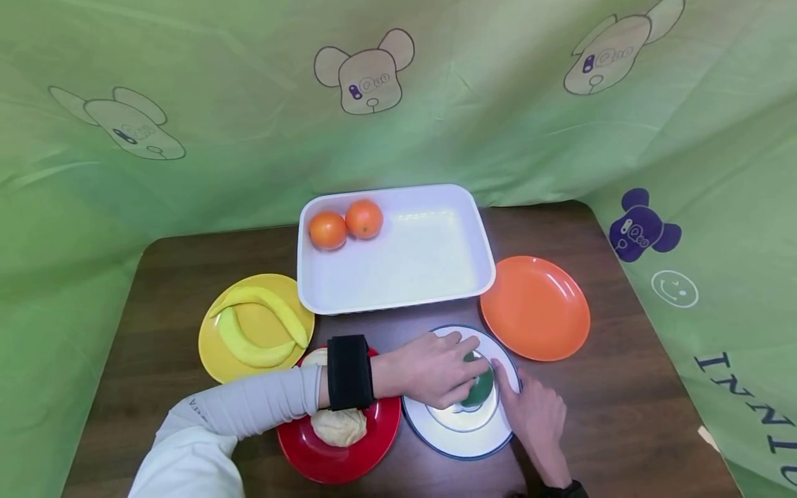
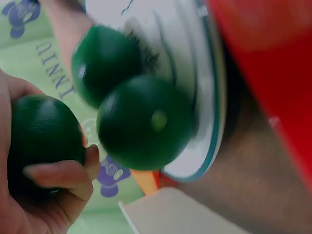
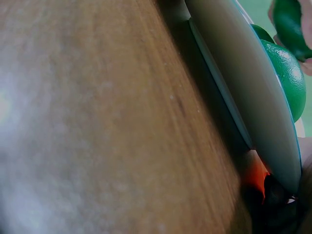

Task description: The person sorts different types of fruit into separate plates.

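Observation:
My left hand (image 1: 436, 370) reaches across over the white plate (image 1: 429, 429), which has a blue rim. Its fingers curl round a green citrus fruit (image 2: 46, 136), seen at the left of the left wrist view. On the plate sit two more green citrus fruits, a nearer one (image 2: 146, 122) with a pale stem spot and a farther one (image 2: 105, 63). At the plate's right side, my right hand (image 1: 535, 415) grips the rim, thumb over the top edge. The plate's pale underside (image 3: 239, 83) shows in the right wrist view.
A white tray (image 1: 429, 277) with two oranges (image 1: 346, 225) stands at the back. Left is a yellow plate (image 1: 252, 377) with two bananas (image 1: 261, 332); right, an orange plate (image 1: 535, 308). Under my left forearm, a red plate (image 1: 330, 470) bears pale dough-like pieces (image 1: 339, 427).

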### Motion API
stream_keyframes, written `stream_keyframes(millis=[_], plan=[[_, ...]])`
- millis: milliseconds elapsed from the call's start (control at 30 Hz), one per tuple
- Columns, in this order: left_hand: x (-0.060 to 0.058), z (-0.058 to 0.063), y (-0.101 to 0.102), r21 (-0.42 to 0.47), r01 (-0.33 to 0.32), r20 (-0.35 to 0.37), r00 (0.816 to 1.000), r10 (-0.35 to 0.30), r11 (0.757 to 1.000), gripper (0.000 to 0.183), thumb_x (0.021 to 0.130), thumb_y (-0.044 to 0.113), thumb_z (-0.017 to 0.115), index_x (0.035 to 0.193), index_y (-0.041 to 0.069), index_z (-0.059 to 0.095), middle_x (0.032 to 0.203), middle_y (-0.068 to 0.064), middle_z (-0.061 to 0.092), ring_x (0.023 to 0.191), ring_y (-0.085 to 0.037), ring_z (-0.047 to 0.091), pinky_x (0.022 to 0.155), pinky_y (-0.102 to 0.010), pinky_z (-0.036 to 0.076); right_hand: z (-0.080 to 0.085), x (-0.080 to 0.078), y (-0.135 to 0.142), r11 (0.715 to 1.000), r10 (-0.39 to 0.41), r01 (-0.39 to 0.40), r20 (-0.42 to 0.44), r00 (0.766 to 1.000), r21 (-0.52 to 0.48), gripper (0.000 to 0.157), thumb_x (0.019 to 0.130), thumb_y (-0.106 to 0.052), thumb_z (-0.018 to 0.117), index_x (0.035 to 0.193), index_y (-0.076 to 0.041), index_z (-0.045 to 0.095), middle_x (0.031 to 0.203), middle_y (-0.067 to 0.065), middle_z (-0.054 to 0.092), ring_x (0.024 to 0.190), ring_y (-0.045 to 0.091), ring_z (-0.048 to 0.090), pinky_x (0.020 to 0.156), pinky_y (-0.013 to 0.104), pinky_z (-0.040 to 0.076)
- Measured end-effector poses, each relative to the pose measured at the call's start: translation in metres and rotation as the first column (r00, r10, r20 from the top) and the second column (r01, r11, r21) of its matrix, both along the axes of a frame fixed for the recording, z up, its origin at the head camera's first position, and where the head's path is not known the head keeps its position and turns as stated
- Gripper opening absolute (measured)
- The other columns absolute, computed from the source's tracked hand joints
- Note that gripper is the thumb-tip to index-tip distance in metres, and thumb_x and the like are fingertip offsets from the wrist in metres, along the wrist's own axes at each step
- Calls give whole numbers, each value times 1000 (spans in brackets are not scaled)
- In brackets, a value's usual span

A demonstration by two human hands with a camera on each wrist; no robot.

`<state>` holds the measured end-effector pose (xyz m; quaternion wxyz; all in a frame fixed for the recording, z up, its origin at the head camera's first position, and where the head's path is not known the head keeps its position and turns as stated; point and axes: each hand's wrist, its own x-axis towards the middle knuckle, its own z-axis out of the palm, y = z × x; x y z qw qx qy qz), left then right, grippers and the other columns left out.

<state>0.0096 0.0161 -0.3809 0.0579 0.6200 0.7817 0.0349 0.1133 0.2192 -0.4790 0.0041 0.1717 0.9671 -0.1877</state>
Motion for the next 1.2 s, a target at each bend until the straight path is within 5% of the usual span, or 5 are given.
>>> stream_keyframes(millis=[167,467,900,1100,1200], plan=[[10,-2,-1,-20,13,-86,996,-15,1000,44,90,46,49,129,25,44,119,-1,47,93,-11,44,60,-16,45,2,-3,0,1000,3,-3,-54,999,6,60,88,-67,41,63,-12,48,46,0,37,37,15,35,41,30,32],[18,-13,-7,-26,24,-139,990,-27,999,48,91,48,46,133,27,39,132,-3,39,105,-14,39,62,-17,47,7,-6,-2,1000,7,-7,-14,1000,-11,63,87,-69,37,66,-11,50,47,2,39,38,16,37,43,31,32],[19,-12,-10,-84,15,-80,997,-22,996,65,88,56,51,141,26,28,134,-2,36,109,-12,36,68,-19,49,12,-10,-2,999,37,-36,43,998,-39,66,87,-71,34,73,-10,55,48,1,40,40,16,39,44,30,34],[23,-11,-10,-92,16,-14,1000,-17,996,69,88,57,52,144,27,24,134,-1,35,110,-11,35,71,-19,50,37,-12,18,959,150,-87,220,964,-271,69,87,-71,34,100,-9,62,60,0,53,57,12,53,54,31,45],[25,-8,-12,-83,12,64,998,-6,997,71,88,59,50,146,31,20,136,0,33,111,-10,35,70,-17,48,58,-15,44,947,163,-89,221,961,-309,68,89,-70,33,104,-10,61,71,4,59,66,17,55,57,35,46]])
